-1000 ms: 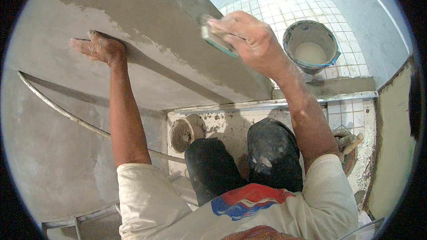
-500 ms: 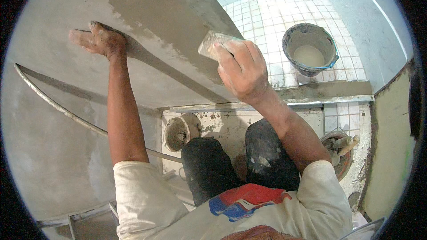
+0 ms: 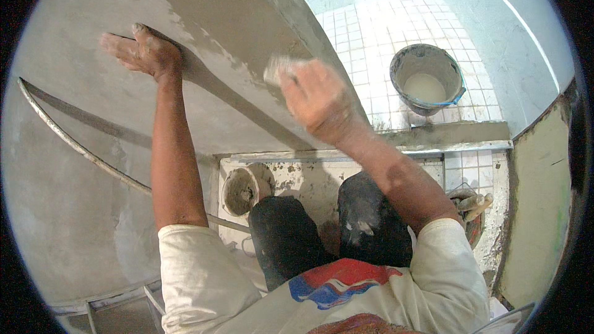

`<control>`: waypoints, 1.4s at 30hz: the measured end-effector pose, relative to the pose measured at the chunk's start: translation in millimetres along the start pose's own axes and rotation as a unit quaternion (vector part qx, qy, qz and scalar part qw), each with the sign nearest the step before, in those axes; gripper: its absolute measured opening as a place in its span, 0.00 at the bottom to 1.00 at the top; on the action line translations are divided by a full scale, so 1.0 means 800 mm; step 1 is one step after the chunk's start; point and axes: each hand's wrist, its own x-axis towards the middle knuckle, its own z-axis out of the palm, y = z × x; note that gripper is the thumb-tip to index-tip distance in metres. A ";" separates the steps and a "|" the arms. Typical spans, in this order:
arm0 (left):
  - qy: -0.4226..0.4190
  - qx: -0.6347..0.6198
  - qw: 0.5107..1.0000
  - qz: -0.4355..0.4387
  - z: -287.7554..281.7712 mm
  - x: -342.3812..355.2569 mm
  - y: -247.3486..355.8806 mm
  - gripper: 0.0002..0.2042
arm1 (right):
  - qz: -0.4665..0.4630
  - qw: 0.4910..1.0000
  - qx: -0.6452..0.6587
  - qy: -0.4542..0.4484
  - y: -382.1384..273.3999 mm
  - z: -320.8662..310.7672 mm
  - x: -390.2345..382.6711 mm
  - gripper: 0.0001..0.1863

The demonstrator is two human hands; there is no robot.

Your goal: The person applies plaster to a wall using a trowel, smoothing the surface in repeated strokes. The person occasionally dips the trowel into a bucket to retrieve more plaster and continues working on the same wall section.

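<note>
My left hand (image 3: 142, 52) rests against the grey plastered wall (image 3: 74, 124), its fingers stretched out and nothing in them. To its right, my right hand (image 3: 317, 96) is closed around a pale, flat block (image 3: 279, 70) with a rough face. Motion blurs the block, and whether it is a brush or a sponge I cannot tell. It is over the darker, wet-looking band of plaster (image 3: 216, 9), close to the wall's edge. Whether the block touches the plaster is unclear.
A black bucket (image 3: 396, 89) with cloudy liquid stands on white tiles (image 3: 365, 55). Beyond the ledge (image 3: 445, 143), a mortar-smeared container (image 3: 230, 195) sits left of my knees; another container (image 3: 475, 229) with handled tools stands at right. A thin curved pole (image 3: 80, 153) crosses the left side.
My right hand has moved a little left with the pale block, and is now blurred. My left hand stays flat on the wall. The whole view has shifted slightly.
</note>
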 end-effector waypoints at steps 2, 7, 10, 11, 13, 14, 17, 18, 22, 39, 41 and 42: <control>-0.003 0.010 1.000 0.019 0.000 0.001 -0.013 0.41 | 0.000 0.998 0.055 -0.020 -0.013 0.005 -0.009 0.15; -0.001 0.000 1.000 0.030 -0.006 0.004 -0.022 0.41 | 0.017 0.997 0.024 0.075 -0.009 -0.026 0.053 0.17; 0.006 -0.004 1.000 0.016 0.000 0.004 -0.025 0.41 | 0.016 1.000 0.000 0.002 -0.010 -0.009 0.047 0.18; 0.009 -0.026 0.999 0.021 0.008 0.004 -0.018 0.41 | -0.005 0.998 0.043 -0.038 -0.013 0.004 0.021 0.19; 0.011 -0.062 0.998 0.032 0.013 -0.003 -0.007 0.41 | -0.041 0.982 0.137 -0.121 -0.027 0.025 -0.028 0.20; 0.012 -0.021 0.998 0.055 0.010 0.004 -0.027 0.41 | -0.029 0.984 0.145 -0.098 -0.038 0.016 -0.025 0.21; 0.003 0.041 0.996 0.075 0.001 0.007 -0.050 0.40 | 0.033 0.988 0.146 -0.037 -0.049 -0.028 -0.010 0.22; 0.002 0.028 0.998 0.054 -0.001 0.002 -0.040 0.40 | 0.062 0.988 0.138 -0.014 -0.044 -0.043 0.001 0.21; 0.009 -0.016 0.999 0.039 -0.012 0.001 -0.013 0.40 | 0.283 0.924 0.248 0.064 -0.039 -0.073 -0.005 0.19; -0.184 -0.043 0.927 0.323 -0.077 -0.192 0.140 0.23 | 0.688 0.552 0.450 0.139 -0.075 -0.280 -0.145 0.14; -0.184 -0.039 0.924 0.332 -0.078 -0.190 0.139 0.22 | 0.691 0.551 0.446 0.143 -0.076 -0.290 -0.150 0.14; -0.179 -0.040 0.923 0.338 -0.077 -0.189 0.139 0.22 | 0.691 0.545 0.451 0.144 -0.076 -0.292 -0.153 0.14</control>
